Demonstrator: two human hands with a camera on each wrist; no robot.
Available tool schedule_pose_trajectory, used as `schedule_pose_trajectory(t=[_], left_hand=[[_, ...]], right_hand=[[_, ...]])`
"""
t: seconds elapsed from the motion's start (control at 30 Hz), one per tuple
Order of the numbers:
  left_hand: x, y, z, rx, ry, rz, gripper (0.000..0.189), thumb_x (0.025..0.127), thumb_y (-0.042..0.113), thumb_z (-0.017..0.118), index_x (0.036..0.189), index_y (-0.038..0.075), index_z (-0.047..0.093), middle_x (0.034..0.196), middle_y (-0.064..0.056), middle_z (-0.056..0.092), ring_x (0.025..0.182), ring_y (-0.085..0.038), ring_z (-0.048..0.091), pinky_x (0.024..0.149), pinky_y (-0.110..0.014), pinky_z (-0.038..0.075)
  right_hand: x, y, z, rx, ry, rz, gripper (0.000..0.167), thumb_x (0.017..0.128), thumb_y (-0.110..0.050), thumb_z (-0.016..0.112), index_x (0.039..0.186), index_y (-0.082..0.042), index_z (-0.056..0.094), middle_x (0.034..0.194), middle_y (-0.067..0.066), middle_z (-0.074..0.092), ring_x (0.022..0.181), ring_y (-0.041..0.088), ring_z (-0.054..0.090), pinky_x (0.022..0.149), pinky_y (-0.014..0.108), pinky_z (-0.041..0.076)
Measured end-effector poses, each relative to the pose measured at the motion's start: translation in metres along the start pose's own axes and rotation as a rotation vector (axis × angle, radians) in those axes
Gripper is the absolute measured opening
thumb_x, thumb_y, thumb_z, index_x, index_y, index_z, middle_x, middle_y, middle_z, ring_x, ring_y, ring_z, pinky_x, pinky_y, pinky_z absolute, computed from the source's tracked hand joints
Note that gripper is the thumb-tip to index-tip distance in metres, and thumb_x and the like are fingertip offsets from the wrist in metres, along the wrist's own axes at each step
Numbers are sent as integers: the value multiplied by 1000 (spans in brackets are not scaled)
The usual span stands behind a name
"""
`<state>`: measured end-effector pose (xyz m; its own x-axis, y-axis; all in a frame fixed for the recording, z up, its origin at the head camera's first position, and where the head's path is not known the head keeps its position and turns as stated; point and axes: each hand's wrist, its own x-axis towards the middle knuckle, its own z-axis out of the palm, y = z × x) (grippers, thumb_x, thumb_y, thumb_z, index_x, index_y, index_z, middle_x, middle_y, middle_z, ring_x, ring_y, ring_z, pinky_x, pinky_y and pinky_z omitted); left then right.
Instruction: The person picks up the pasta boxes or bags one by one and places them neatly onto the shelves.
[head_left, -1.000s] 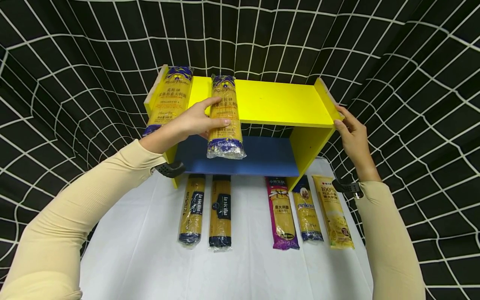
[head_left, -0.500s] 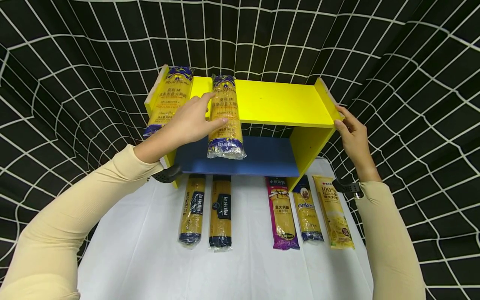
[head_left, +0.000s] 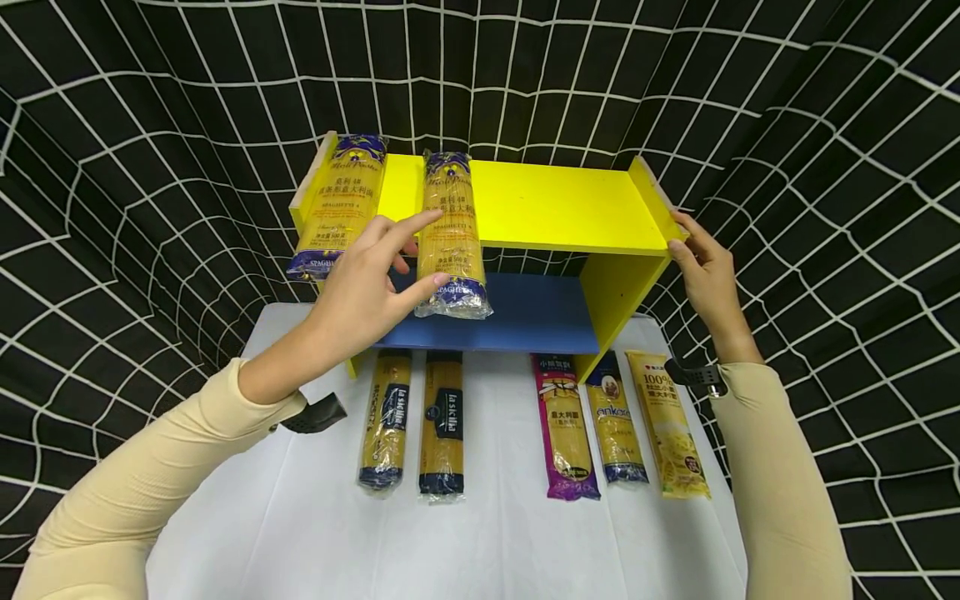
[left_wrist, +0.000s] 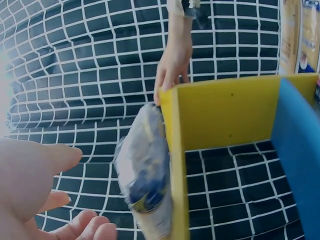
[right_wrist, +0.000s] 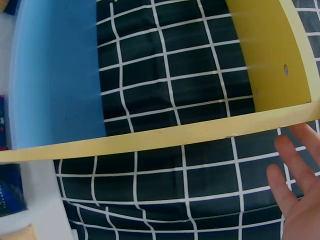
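Observation:
Two clear bags of spaghetti with blue ends lie on the yellow top of a small shelf [head_left: 555, 204]. One bag [head_left: 341, 196] is by the left side panel, the other [head_left: 452, 250] near the middle. My left hand [head_left: 367, 275] is beside the middle bag with thumb and fingers spread; its fingertips overlap the bag's left edge in the head view. A gap shows between that hand [left_wrist: 40, 190] and the bag [left_wrist: 145, 160] in the left wrist view. My right hand [head_left: 705, 271] holds the front corner of the right side panel [head_left: 656, 200] between thumb and fingers.
Below the top is a blue lower board [head_left: 517, 312]. On the white table [head_left: 495, 542] in front lie two dark-labelled pasta packs [head_left: 442, 425], then a pink pack [head_left: 566, 429], a blue-and-yellow pack [head_left: 617, 425] and a pale yellow pack [head_left: 667, 425]. Black grid-patterned cloth [head_left: 517, 75] surrounds everything.
My left hand has loosened its hold on the middle spaghetti bag and drawn down and left toward me. The bag stays in place on the shelf. My right hand has not moved.

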<state>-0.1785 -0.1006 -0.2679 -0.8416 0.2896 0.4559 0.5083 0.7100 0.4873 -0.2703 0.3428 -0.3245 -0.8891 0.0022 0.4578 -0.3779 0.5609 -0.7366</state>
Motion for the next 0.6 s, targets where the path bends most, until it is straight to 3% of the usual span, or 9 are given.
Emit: schedule_pose_trajectory(t=[0.17,0.33,0.47,0.6], left_hand=[[-17,-3,9,36,8,6,68,90,46,70,150,33,42,84,-3,57,66,-16,50,58,-28,42],[-25,-7,18,49,-45,-17,66,92,48,67,151,34,41,71,1,61,54,-13,47,51,-27,39],[-29,-12,27,-16,-87,-50,64,92,46,67,150,35,41,75,-1,65,57,-12,55,54,-27,43],[-31,-17,36,-128,-93,-71,62,93,42,67,149,37,43,85,-4,72,71,-15,64,57,-28,45]], right_hand=[[0,0,0,6,-1,-6,44,103,-21,52,147,-20,49,116,-12,64,98,-6,57,88,9,43],[0,1,1,19,1,-11,44,103,-21,52,147,-19,49,113,-15,64,97,-5,57,88,8,44],[-1,1,1,20,2,-11,44,103,-21,52,147,-19,49,113,-14,64,97,-5,58,88,9,44],[-1,-1,1,4,2,-2,45,103,-22,52,148,-20,49,120,-6,65,99,-6,57,89,9,44]])
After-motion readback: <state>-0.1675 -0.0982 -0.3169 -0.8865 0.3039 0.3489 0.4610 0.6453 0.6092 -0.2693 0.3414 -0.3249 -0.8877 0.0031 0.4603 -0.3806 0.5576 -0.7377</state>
